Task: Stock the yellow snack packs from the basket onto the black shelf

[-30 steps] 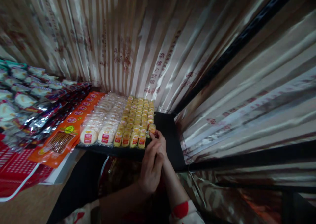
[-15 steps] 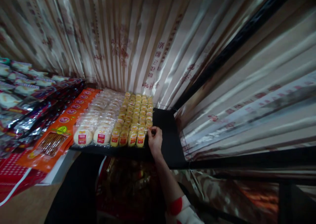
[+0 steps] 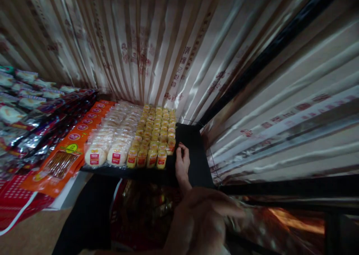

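Rows of small yellow wrapped snack packets (image 3: 155, 135) lie on a black shelf (image 3: 193, 161). My right hand (image 3: 182, 161) rests on that shelf just right of the front packets, fingers stretched out and touching the edge of the rightmost row, with nothing in it. My left hand (image 3: 203, 217) is close to the camera at the bottom, large and smeared by motion, so its fingers cannot be made out. Left of the yellow rows lie clear-wrapped round white cakes with red labels (image 3: 112, 139).
Orange snack packs (image 3: 70, 150) and silver and red foil bags (image 3: 30, 124) fill the shelf at left. Shiny striped curtains (image 3: 157, 49) close in the back and right side. A dark bin of wrapped goods (image 3: 140, 213) sits below the shelf.
My left hand left the shelf half a second ago and has now come back up close to the camera. My right hand has let go of the packet and lies flat beside the row.
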The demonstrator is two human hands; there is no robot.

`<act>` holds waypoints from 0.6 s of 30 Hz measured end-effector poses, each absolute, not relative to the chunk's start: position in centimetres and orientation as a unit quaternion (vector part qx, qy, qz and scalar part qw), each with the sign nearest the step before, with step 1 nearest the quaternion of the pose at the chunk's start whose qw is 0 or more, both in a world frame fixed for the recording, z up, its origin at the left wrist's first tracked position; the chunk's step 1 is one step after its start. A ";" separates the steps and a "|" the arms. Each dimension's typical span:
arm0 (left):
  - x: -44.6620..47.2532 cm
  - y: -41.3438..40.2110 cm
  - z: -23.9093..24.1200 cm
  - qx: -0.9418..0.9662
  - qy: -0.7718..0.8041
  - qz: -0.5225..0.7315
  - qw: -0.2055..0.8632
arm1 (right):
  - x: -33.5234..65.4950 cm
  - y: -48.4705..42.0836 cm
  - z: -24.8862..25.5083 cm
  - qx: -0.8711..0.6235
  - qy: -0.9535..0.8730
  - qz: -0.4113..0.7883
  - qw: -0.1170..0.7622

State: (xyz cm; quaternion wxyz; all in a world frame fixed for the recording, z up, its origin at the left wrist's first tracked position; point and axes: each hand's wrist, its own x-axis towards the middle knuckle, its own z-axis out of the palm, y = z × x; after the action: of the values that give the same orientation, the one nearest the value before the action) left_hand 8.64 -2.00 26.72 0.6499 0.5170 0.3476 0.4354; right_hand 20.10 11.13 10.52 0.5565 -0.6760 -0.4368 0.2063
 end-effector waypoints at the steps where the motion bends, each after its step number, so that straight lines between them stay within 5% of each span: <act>1: 9.2 -1.5 25.9 0.503 0.348 0.434 0.662 | 20.2 11.2 10.5 -0.667 -0.432 0.230 0.562; 8: 10.6 -3.1 17.4 0.399 0.485 0.326 0.707 | 19.1 12.1 10.5 -0.594 -0.437 0.396 0.547; 14: 8.6 -5.0 11.5 0.380 0.524 0.267 0.714 | 18.9 10.1 11.1 -0.623 -0.363 0.299 0.625; 18: 5.3 -4.6 6.9 0.478 0.616 0.192 0.595 | 18.1 4.5 11.5 -0.627 -0.330 0.268 0.652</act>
State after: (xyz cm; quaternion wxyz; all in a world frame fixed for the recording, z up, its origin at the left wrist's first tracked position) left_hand 5.30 -4.64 6.90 0.5953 0.4784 0.6164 0.1919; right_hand 18.13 4.46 11.52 0.6525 -0.6271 -0.3303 0.2684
